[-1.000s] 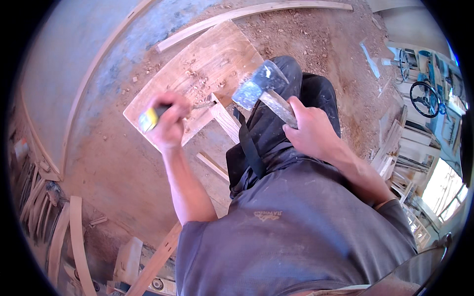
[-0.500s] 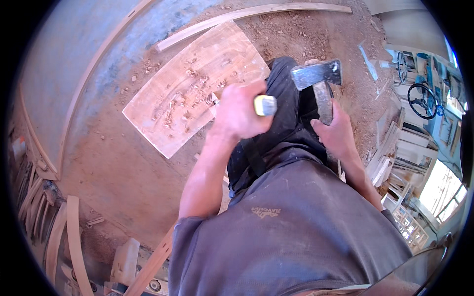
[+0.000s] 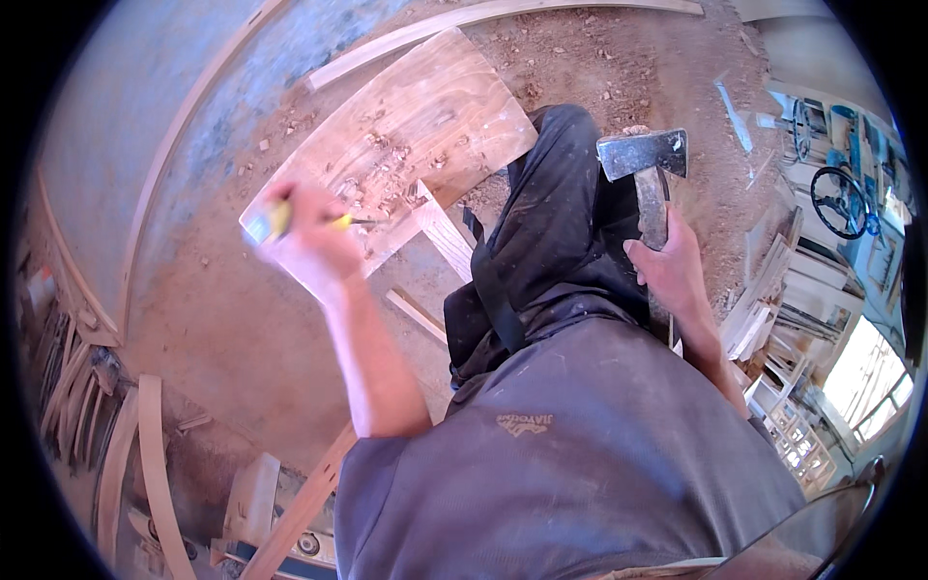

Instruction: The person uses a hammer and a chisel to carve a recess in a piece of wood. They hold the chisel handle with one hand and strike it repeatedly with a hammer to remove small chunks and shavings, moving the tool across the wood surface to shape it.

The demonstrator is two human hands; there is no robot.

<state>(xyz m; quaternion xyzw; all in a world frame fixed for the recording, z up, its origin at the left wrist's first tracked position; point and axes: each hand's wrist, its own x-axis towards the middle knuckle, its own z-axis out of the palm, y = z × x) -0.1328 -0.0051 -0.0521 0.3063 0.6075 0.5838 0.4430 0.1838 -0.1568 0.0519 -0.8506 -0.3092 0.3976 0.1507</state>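
My left hand is wrapped round the yellow handle of a chisel, somewhat blurred, above the left part of a broad wooden board. The chisel's thin dark shank points right, toward the light wooden piece that runs from the board to my left leg. In my right hand is a hatchet, gripped by its worn handle. Its dark metal head is uppermost, beside my right knee. Wood chips lie scattered on the board.
A long curved wooden strip lies beyond the board. Another piece of wood lies on the ground by my left leg. Curved timbers stand at the lower left. Stacked boards and a dark steering wheel are at the right.
My left hand has swung left with the chisel, from in front of my lap to over the board, uncovering the light wooden piece. The hatchet has stayed in my right hand, nearly still.
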